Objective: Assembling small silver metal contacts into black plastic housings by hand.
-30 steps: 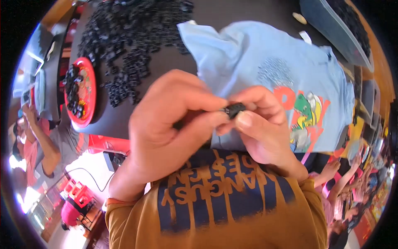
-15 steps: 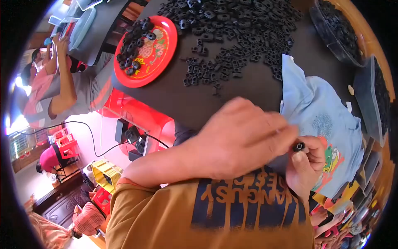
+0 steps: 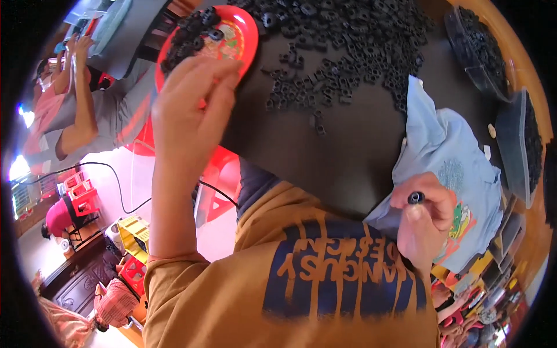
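My right hand [image 3: 426, 223] pinches a small round black plastic part [image 3: 416, 198] between thumb and fingers, its pale-centred end facing up, above a light blue cloth [image 3: 447, 139]. Over the near rim of a red patterned plate [image 3: 248, 40] is my left hand [image 3: 194, 101], its fingers drawn together with the thumb close by. Whatever they may hold is hidden. Chunky black parts [image 3: 191, 35] are heaped on the left of that plate. Many small black plastic pieces [image 3: 348, 52] lie spread over the dark table [image 3: 348, 145].
Two clear tubs of black pieces stand on the right, one farther back [image 3: 478, 52] and one nearer [image 3: 522, 148]. Tiny beads [image 3: 452, 174] lie on the cloth. A red stool [image 3: 223, 174] and a black cable [image 3: 217, 193] are below the table's left side. Another person [image 3: 87, 116] sits at far left.
My left hand has moved away from the right hand, up and left to the red plate. My right hand keeps the black part in nearly the same place. The view has shifted slightly.
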`<state>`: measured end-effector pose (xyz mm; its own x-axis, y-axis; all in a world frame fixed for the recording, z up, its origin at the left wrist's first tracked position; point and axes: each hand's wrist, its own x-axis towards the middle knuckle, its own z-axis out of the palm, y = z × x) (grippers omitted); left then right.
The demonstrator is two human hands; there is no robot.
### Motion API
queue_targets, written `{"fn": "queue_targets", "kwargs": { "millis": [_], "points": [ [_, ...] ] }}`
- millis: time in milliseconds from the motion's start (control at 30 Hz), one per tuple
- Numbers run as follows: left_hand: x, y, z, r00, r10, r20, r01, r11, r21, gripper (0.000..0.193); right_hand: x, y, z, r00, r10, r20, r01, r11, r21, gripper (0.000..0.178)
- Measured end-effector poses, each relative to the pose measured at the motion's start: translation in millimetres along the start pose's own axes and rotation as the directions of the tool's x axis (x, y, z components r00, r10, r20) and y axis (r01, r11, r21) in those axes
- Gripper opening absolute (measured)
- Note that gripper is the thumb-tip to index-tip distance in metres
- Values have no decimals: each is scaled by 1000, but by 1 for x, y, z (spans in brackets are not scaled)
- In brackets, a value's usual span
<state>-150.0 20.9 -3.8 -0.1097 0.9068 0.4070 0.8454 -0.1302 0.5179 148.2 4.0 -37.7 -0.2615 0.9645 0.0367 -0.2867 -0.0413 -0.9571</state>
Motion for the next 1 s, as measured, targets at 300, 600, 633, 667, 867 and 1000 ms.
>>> {"fn": "queue_targets", "kwargs": {
  "millis": [300, 600, 633, 667, 867, 1000],
  "points": [
    [-35, 27, 44, 918, 293, 268, -293, 955, -42, 33, 1, 8, -5, 999, 6, 37, -7, 1000, 22, 21],
    [-23, 40, 52, 911, 209, 357, -259, 961, 100, 17, -4, 5, -9, 998, 35, 59, -37, 999, 31, 22],
    [-21, 41, 53, 907, 216, 361, -267, 959, 97, 17, -4, 4, -9, 997, 39, 60, -43, 997, 59, 23],
    [-19, 43, 53, 913, 173, 369, -234, 964, 126, 15, -5, 5, -10, 998, 36, 51, -40, 997, 61, 23],
    [-13, 47, 53, 917, 131, 377, -202, 967, 156, 14, -5, 4, -14, 997, 17, 77, -26, 993, 112, 26],
    [-14, 80, 39, 901, 77, 426, -5, 986, -167, 15, -6, 3, -11, 996, 79, 46, -87, 973, 214, 26]
  ]
}}
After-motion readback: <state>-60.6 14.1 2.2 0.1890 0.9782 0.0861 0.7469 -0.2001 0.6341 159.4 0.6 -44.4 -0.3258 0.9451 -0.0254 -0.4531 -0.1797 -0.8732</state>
